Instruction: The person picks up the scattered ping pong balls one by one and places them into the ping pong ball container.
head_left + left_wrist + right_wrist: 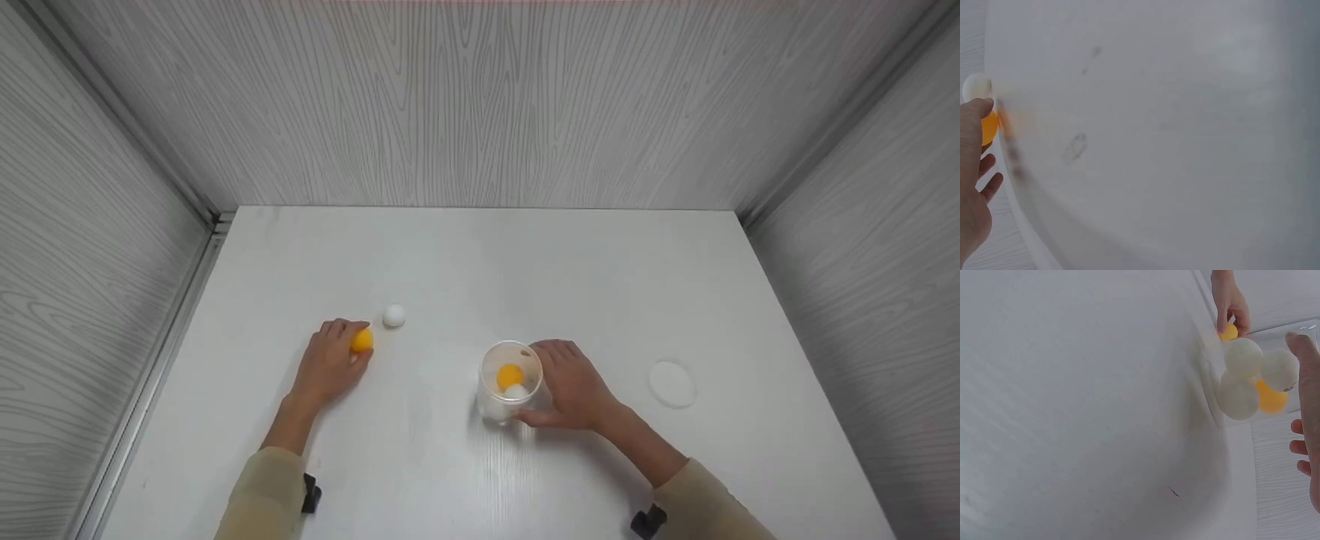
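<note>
Clear plastic, the round cup of orange and white balls stood on the white counter clasped by the right hand, while farther left the left hand pinched a small orange ball beside a loose white ball.

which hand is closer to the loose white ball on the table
Left. The left hand grips an orange ball right beside the white ball. The right hand is farther off, holding the clear cup.
</note>
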A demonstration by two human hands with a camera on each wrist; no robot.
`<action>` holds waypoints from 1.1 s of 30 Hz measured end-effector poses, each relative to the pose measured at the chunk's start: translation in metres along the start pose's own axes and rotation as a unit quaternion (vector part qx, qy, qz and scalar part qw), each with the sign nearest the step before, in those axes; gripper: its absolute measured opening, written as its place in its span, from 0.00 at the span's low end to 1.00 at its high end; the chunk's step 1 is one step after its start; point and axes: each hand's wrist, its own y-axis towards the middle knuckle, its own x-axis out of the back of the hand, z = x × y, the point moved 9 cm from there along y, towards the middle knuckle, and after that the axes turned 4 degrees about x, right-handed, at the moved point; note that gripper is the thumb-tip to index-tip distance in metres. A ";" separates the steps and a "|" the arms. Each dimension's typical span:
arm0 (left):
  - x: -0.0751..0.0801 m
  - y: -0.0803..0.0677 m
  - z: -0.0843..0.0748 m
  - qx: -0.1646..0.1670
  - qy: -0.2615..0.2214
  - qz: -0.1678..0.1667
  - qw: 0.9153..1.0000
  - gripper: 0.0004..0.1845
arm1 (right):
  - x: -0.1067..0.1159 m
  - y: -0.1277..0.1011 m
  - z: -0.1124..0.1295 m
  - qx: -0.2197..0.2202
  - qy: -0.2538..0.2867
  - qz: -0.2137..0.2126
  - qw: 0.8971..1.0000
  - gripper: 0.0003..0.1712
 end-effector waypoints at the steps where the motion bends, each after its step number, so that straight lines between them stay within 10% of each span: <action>1: 0.000 0.000 0.000 -0.001 0.002 -0.002 1.000 0.24 | 0.000 0.000 0.000 0.000 -0.001 0.000 1.000 0.48; 33: 0.029 0.003 -0.037 -0.041 0.002 -0.033 0.999 0.25 | 0.002 -0.001 0.001 0.020 -0.001 -0.013 1.000 0.50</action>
